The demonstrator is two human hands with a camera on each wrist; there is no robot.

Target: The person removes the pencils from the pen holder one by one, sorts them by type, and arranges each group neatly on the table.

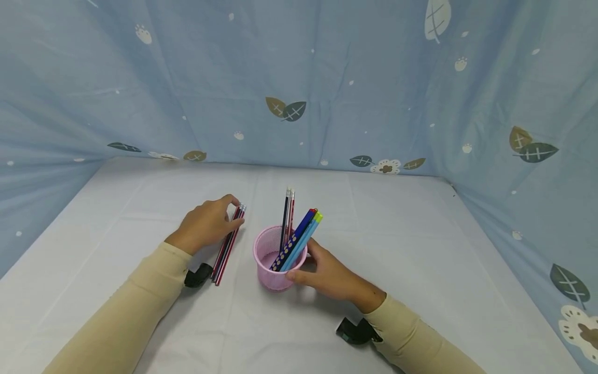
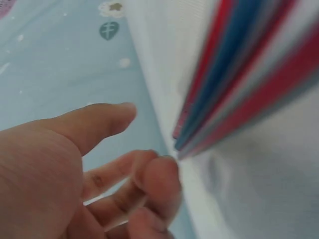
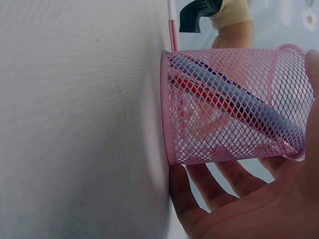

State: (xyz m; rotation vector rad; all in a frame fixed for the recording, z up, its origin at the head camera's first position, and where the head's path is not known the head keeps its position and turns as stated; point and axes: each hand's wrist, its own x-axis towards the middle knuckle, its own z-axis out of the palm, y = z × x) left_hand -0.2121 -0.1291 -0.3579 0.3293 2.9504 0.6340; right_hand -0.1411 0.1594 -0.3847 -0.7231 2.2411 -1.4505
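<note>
A pink mesh pencil cup (image 1: 271,281) stands upright on the white table. My right hand (image 1: 334,272) holds it from the right, thumb at the rim and fingers around the far side; the right wrist view shows them along the mesh wall (image 3: 224,152). Thin pencils (image 1: 284,218), a dotted dark blue pencil (image 1: 291,243) and light blue pencils (image 1: 302,244) lean inside. To the left, several striped pencils (image 1: 226,252) lie in a bundle. Over their far ends is my left hand (image 1: 205,224), thumb and forefinger apart; nothing shows between its fingers in the left wrist view.
White cloth covers the table (image 1: 402,234). A blue curtain (image 1: 210,67) with leaf prints hangs along the back and sides. Black wrist devices (image 1: 357,331) sit under both cuffs, close above the cloth.
</note>
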